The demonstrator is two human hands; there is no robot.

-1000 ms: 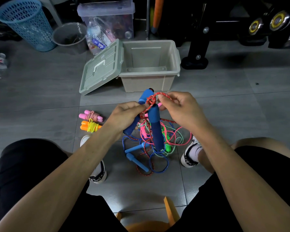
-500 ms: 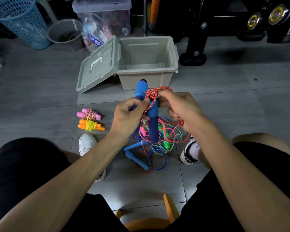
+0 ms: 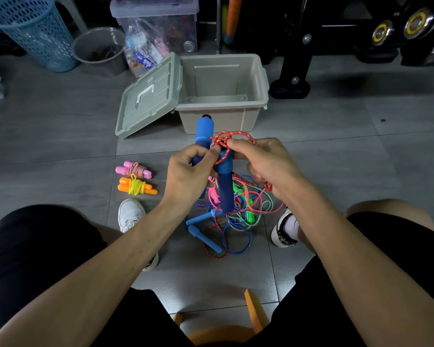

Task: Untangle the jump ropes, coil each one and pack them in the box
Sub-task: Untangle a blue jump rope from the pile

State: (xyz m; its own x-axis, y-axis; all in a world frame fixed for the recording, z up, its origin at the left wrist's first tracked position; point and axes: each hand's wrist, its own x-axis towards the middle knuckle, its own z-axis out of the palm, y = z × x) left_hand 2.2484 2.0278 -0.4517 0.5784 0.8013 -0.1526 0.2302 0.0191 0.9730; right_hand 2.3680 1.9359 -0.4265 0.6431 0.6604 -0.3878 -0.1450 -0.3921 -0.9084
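- Far left on the floor I see two finished bundles, the pink-handled rope (image 3: 133, 169) and just below it the orange-handled rope (image 3: 136, 187); each cord is wound round its paired handles, so I judge them light, firm little packs I could lift by the handles
- My left hand (image 3: 186, 175) is curled round the lighter blue foam handle (image 3: 204, 132), which sticks up above the fingers; foam should be soft, grippy and nearly weightless, a good place to hold
- Beside it the darker blue foam handle (image 3: 224, 189) hangs roughly upright between both hands, its upper end wrapped by the red braided cord (image 3: 232, 139)
- That cord forms a small loop and knot at the top; braided line looks limp and a bit rough, so I expect it to hold friction and need easing at the knot itself, not tugging at the loose end
- My right hand (image 3: 266, 166) pinches the red cord at the knot with thumb and forefinger, and more of the cord trails out under its heel
- Below the hands the tangled pile (image 3: 236, 219) lies on the floor between the shoes: blue, pink, green-white and red cords with small blue and green handles; floppy, easy to snag
- Behind it the box (image 3: 223, 111) stands open, nothing showing inside it, its lid (image 3: 148, 96) leaning at the left side
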